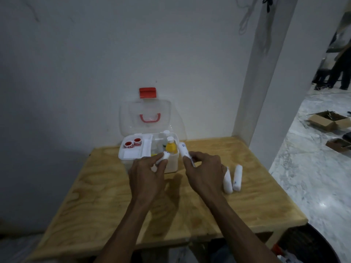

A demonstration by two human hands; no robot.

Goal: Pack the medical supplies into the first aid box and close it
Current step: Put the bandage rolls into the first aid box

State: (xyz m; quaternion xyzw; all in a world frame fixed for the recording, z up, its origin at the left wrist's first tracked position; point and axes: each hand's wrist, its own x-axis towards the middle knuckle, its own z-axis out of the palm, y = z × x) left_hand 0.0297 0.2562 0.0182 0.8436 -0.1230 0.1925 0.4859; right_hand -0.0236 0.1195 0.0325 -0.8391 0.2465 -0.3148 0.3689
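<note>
The white first aid box [126, 156] stands open at the table's far side, its clear lid [144, 118] with a red handle and red latch leaning against the wall. Inside sit two red-and-white tape rolls [133, 144] in a tray and a yellow bottle [171, 148]. My left hand [150, 173] holds a white bandage roll [163, 156] at the box's front rim. My right hand [205, 169] holds another white roll [183, 150] beside the box's right edge. Two more white rolls [232, 179] lie on the table to the right.
The wooden table [114, 202] stands against a white wall, with a white pillar [266, 92] at its far right corner. Cardboard boxes [330, 121] lie on the marble floor to the right. A person stands far back at the right.
</note>
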